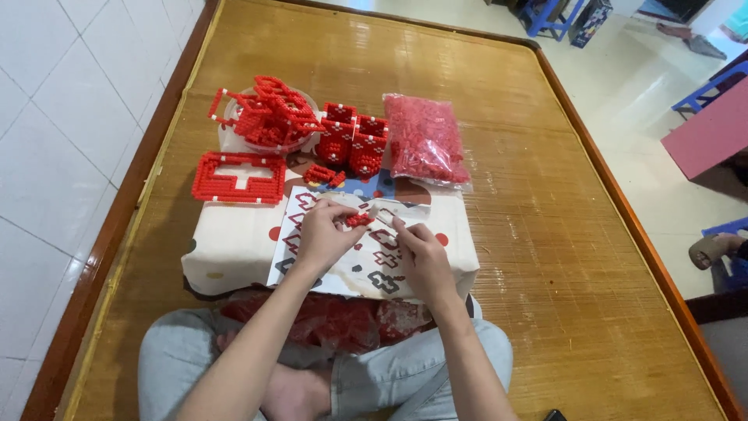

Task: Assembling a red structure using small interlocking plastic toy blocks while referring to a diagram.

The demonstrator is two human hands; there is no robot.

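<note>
Spreading wide and bare: a woven bamboo mat [545,234] inside a dark wooden bed frame [623,218]. Sitting directly on the mat, near the middle: a low cloth-covered block [226,249], cream with coloured dots. Resting at the near edge: crossed legs in light jeans [389,374].

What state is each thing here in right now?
small red block piece: pinched by left hand, right hand touching
bag of red pieces: closed, lying flat
flat red frame: assembled, lying flat
instruction sheet: spread open
</note>
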